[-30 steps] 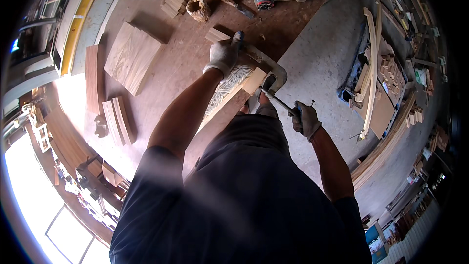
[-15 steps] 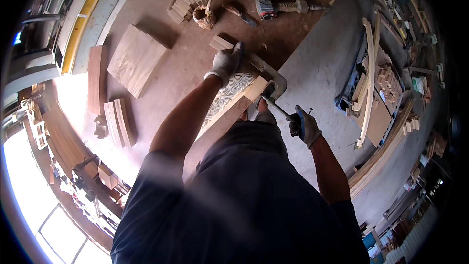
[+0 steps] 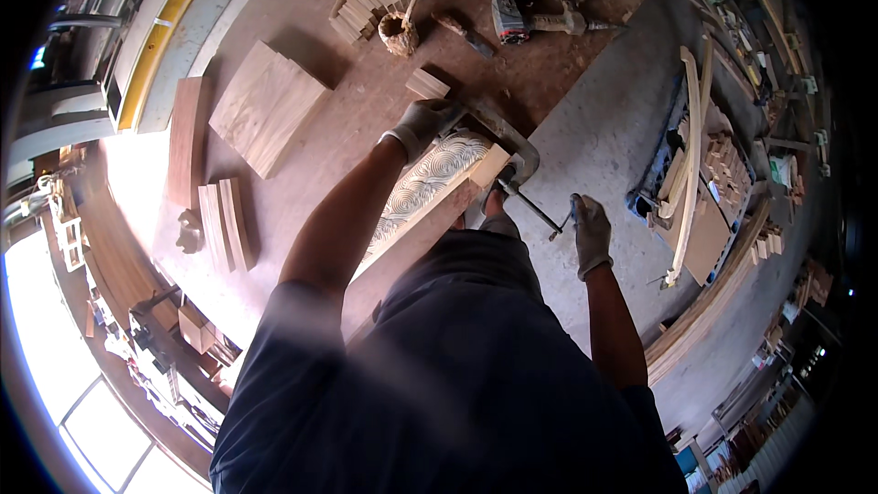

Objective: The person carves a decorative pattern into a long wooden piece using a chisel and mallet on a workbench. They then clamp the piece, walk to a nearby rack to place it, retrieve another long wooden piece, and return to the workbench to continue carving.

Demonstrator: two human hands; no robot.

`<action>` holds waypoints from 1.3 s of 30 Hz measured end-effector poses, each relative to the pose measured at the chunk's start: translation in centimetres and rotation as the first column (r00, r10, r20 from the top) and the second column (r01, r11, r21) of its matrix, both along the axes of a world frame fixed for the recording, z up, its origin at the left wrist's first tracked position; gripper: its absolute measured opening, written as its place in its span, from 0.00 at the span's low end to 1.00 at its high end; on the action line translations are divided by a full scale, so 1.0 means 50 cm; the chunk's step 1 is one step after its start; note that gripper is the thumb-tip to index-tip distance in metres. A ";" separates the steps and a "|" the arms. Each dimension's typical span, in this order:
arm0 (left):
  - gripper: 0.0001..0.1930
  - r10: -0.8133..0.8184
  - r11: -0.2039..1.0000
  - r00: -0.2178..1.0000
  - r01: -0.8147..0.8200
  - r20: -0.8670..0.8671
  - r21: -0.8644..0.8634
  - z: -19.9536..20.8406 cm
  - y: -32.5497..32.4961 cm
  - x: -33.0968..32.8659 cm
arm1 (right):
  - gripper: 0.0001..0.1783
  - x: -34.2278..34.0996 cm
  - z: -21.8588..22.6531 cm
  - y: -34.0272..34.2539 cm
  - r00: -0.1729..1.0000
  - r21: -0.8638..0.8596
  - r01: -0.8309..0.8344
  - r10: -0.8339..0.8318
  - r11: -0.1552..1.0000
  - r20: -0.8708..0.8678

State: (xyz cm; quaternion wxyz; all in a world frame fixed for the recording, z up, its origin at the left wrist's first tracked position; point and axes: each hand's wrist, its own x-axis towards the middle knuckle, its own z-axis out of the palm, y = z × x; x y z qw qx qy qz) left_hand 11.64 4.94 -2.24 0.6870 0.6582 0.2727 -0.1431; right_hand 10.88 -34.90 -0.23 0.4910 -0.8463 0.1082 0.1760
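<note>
A carved wooden panel (image 3: pixel 430 181) with swirling pattern lies at a slant in front of me, with plain wooden strips (image 3: pixel 489 166) along its edge. Around its far right end sits a metal C-clamp (image 3: pixel 525 154), its screw pointing toward my right. My left hand (image 3: pixel 421 123), in a grey-white glove, is closed on the far end of the clamp frame. My right hand (image 3: pixel 594 232), also gloved, has its fingers closed at the upper end of the clamp's sliding crossbar (image 3: pixel 564 221); the fingertips are partly hidden.
Beyond lie a small wood block (image 3: pixel 427 84), a pot with a stick (image 3: pixel 399 34), a brush (image 3: pixel 464 34) and a power drill (image 3: pixel 540 20). Wooden boards (image 3: pixel 270 110) lie on the left. At the right, a crate (image 3: pixel 709 187) holds wood pieces and long curved strips.
My right hand has moved right and slightly down from the screw's end to the crossbar's end. The crossbar has turned. My left hand stays at the clamp, shifted slightly.
</note>
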 end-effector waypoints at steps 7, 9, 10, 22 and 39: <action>0.17 -0.015 1.000 1.000 0.015 0.021 0.008 -0.015 0.004 -0.003 | 0.14 -0.053 0.101 0.143 0.904 0.206 -0.394 0.418 0.896 -0.090; 0.17 -0.028 0.999 0.999 0.027 0.016 0.027 -0.011 0.006 -0.004 | 0.15 -0.073 0.114 0.224 0.732 0.499 -0.309 0.538 0.810 -0.419; 0.17 -0.036 0.999 0.999 0.036 0.022 0.035 -0.006 0.009 -0.006 | 0.17 -0.074 0.119 0.264 0.624 0.611 -0.280 0.624 0.740 -0.470; 0.19 -0.088 0.995 0.994 0.085 0.061 0.043 0.025 0.010 -0.018 | 0.19 -0.114 0.012 0.423 0.639 0.467 0.096 0.305 0.879 -0.706; 0.19 -0.239 0.971 0.971 0.239 -0.032 0.009 0.104 0.004 -0.046 | 0.21 -0.116 0.045 0.371 0.680 0.674 -0.116 0.553 0.730 -0.482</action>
